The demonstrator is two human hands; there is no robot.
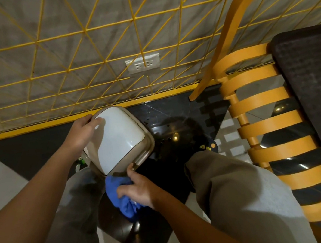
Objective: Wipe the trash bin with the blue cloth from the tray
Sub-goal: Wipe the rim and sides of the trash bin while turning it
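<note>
**Bin in hand, cloth at its lower side — wiping under way**

Dark glossy floor (176, 111) along a grey wall behind a yellow wire grid (65, 39), with a wall socket (142, 63) showing through the mesh. To the right, an orange slatted chair (264, 115) and the corner of a dark table (314, 63). The person crouches or sits low; trouser legs fill the lower frame.

The trash bin (118, 140) sits near the foot of the wall, just off the yellow base rail, tipped toward the camera so its white swing lid and beige rim face up. No tray is in view.

Left hand (84, 131): grip wrapped around the bin's far-left rim, fingers curled over the edge, steadying it.

Right hand (139, 190): grip closed on the blue cloth (121, 194), which is bunched in the palm. The fingertips reach the bin's near lower corner, and the cloth lies just beneath that edge, against or right beside the bin's side; exact contact is hidden by the hand.

Progress, as judged:
- Cloth fetched: done, since it is in hand and away from any tray.
- Bin secured and tilted: done.
- Wiping: appears to be at the lower front side. The lid looks clean and shiny, but whether it has been wiped cannot be told.
- Left: likely the remaining sides and rim, then setting the bin upright.
</note>
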